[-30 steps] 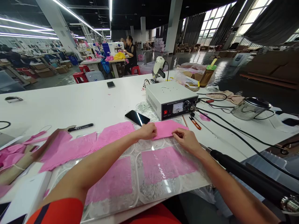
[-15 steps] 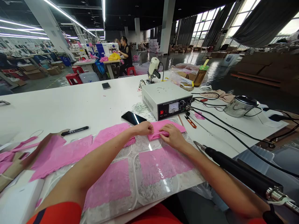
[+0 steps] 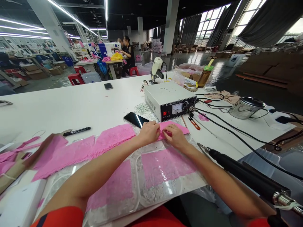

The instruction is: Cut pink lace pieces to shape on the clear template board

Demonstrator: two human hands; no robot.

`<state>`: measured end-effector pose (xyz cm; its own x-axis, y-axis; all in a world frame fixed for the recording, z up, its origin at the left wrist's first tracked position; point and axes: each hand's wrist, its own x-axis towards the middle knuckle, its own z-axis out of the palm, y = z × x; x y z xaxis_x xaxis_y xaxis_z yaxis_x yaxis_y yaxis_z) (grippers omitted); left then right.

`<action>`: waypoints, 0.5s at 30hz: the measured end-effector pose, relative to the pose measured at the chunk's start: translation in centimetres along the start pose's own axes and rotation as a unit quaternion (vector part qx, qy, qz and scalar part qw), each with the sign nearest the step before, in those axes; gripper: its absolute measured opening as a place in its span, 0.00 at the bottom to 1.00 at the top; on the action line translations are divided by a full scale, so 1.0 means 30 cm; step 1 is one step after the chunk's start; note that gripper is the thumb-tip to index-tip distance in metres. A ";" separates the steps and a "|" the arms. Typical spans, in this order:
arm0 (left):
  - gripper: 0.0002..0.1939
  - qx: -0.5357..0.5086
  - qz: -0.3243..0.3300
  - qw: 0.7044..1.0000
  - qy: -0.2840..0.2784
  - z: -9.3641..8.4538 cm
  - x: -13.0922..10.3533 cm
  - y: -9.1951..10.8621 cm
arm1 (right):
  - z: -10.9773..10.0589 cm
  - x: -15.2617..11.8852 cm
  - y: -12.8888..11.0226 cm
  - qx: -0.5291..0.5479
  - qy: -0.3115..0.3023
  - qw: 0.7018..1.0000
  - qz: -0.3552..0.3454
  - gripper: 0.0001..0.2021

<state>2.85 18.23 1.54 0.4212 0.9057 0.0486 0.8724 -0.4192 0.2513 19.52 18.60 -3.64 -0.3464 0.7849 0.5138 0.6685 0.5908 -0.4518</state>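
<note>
Both my hands are at a small stack of folded pink fabric (image 3: 181, 126) just in front of the grey control box. My left hand (image 3: 149, 131) has its fingers closed at the stack's left side, partly covering it. My right hand (image 3: 175, 135) is curled with thumb and fingers pinched together on the near edge of the same fabric. Flat pink lace pieces (image 3: 115, 137) lie in an overlapping row to the left. More pink pieces (image 3: 157, 165) show beneath the clear plastic template (image 3: 138, 189) under my forearms.
A phone (image 3: 135, 119) lies beside my left hand, behind it the control box (image 3: 170, 97). Orange-handled snips (image 3: 194, 123), a glass jug (image 3: 247, 108), cables and a black handheld tool (image 3: 248, 176) are on the right. A marker (image 3: 77, 131) lies left. A seated person (image 3: 128, 53) works far off.
My left hand has moved right over the pink stack, closer to my right hand. The right fingers have drawn in from lying flatter to a pinch.
</note>
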 end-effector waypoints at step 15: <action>0.10 -0.009 0.118 0.991 0.060 -0.021 -0.196 -0.036 | -0.131 -0.177 0.027 -0.068 0.025 0.997 -0.033 0.09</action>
<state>-0.72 13.40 1.60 0.5806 0.7834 0.2217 0.7477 -0.6208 0.2356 24.50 14.18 -3.86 -0.3625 0.7328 0.5759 0.7293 0.6077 -0.3144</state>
